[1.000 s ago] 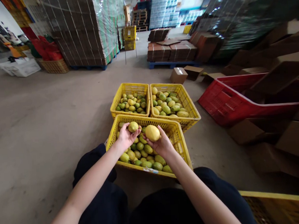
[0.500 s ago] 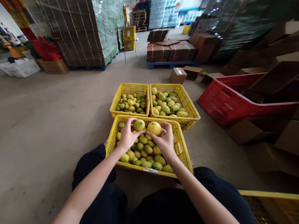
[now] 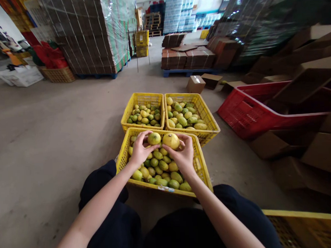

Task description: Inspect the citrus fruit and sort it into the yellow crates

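Observation:
My left hand [image 3: 141, 149] grips a smaller yellow-green lemon [image 3: 154, 138] between thumb and fingers. Beside it, my right hand [image 3: 183, 152] is closed on a larger, yellower lemon [image 3: 171, 141], its dark-spotted end turned up toward me. Both fruits are held side by side above the near yellow crate [image 3: 203, 170], where many green and yellow lemons [image 3: 163, 165] lie loose. Behind that crate stand a back-left yellow crate [image 3: 129, 103] with smaller fruit and a back-right yellow crate [image 3: 209, 112] with larger, longer fruit.
To the right, a red crate [image 3: 237, 114] holds cardboard, and open cardboard boxes [image 3: 293, 176] lie around it. Another yellow crate [image 3: 306, 215] is at my lower right. Farther off are a small carton [image 3: 196, 84] and flattened boxes on a blue pallet [image 3: 176, 72].
Both hands keep their lemons in nearly the same place. The whole view has shifted very slightly; the left lemon looks turned a little.

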{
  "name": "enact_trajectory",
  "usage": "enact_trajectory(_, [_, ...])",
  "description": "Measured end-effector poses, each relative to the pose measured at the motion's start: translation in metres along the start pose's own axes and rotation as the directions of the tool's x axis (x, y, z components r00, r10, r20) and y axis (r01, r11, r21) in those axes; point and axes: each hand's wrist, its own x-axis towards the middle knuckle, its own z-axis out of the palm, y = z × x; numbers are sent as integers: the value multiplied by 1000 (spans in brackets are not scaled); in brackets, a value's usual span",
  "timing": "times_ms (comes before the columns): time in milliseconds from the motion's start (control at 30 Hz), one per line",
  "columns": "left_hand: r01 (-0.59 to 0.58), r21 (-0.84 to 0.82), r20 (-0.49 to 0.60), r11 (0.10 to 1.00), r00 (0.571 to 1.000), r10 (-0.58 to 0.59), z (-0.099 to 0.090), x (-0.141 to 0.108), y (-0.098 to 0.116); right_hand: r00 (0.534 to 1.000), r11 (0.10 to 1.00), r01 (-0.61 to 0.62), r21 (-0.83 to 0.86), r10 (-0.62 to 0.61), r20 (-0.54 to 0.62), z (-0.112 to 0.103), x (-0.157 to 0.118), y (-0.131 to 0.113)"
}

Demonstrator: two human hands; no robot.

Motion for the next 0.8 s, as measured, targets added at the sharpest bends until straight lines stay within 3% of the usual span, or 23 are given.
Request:
enact_trajectory(100, [17, -4, -14, 1000, 1000, -17, 1, 3, 2, 996, 994, -90, 67, 89, 16, -1, 2, -2])
enact_trajectory(233, [135, -101, 58, 986, 990, -129, 3, 2, 7, 971, 949, -237, 208, 234, 40, -1, 6, -6])
enact_trajectory(433, [308, -321, 131, 896, 951, -280, -1, 3, 15, 876, 781, -481, 399, 452, 172, -4, 12, -15])
enact_trajectory(600, [435, -409, 244, 802, 899, -364, -1, 2, 22, 812, 713, -583, 389, 525, 255, -7, 14, -11])
enact_trajectory(800, [469, -466, 203, 751, 882, -425, 1, 2, 26, 735, 562, -670, 485, 595, 325, -6, 14, -11])
